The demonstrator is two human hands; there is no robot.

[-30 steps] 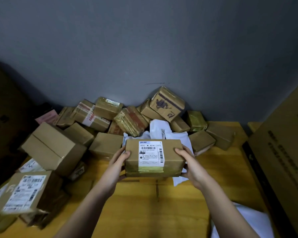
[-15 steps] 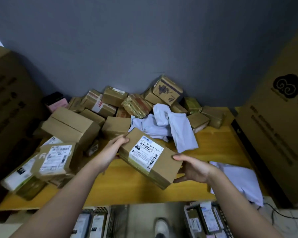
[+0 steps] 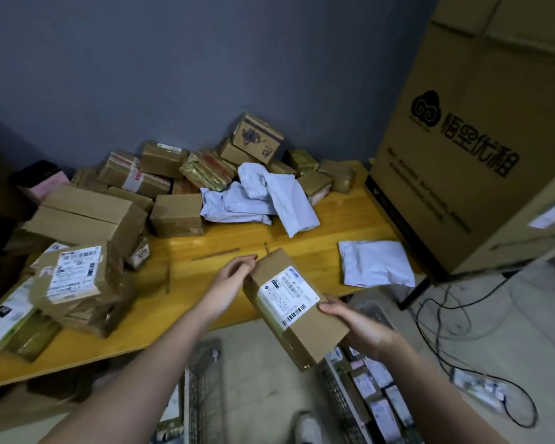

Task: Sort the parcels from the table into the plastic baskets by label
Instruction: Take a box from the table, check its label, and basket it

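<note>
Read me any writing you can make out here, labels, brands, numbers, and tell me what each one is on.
"悟空优租", black print with a swirl logo: on the big carton at right.
Smaller print below that brand: too blurred to read.
White label on the held parcel: barcode visible, text too small.
Label on the left parcel: barcodes, text unreadable.
Handwritten mark on the top box: not legible.

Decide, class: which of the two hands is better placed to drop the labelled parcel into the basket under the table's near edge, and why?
Probably the right hand. It cups the lower end of the parcel, directly above the basket at lower right that already holds parcels. The left hand only steadies the upper end, over the table.
</note>
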